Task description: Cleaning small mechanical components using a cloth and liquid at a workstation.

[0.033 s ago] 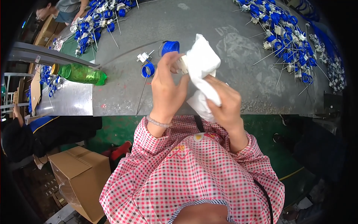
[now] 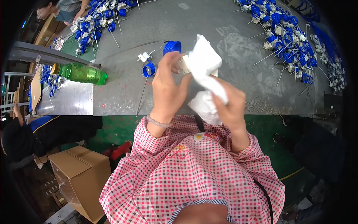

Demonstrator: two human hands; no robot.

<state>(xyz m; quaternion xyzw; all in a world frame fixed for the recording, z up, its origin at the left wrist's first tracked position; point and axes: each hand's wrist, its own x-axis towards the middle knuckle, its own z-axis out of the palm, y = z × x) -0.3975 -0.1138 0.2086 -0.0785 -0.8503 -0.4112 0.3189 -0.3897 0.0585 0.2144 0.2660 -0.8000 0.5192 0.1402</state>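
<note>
My left hand (image 2: 166,89) grips a cream-white block-shaped part (image 2: 185,64) between thumb and fingers. Just beyond those fingers lies a coil of blue wire (image 2: 172,46), apparently joined to the part, with a thin dark lead curving left from it. A crumpled white cloth (image 2: 204,59) is bunched in my right hand (image 2: 232,106), its upper end pressed against the part and a loose fold hanging below. The cloth hides the part's right side. Left of my left hand, another white part (image 2: 144,56) with a small blue coil (image 2: 148,70) and a thin rod rests on the table.
A green plastic bottle (image 2: 82,73) lies on its side at left, beside a metal rail (image 2: 56,53). Heaps of blue coils with white parts cover the far left (image 2: 89,31) and far right (image 2: 285,41). A cardboard box (image 2: 80,175) stands on the floor; a person (image 2: 69,9) is at upper left.
My right hand has shifted slightly right and toward me, drawing the lower fold of the cloth along. The left hand, still on the white part, has barely moved.
</note>
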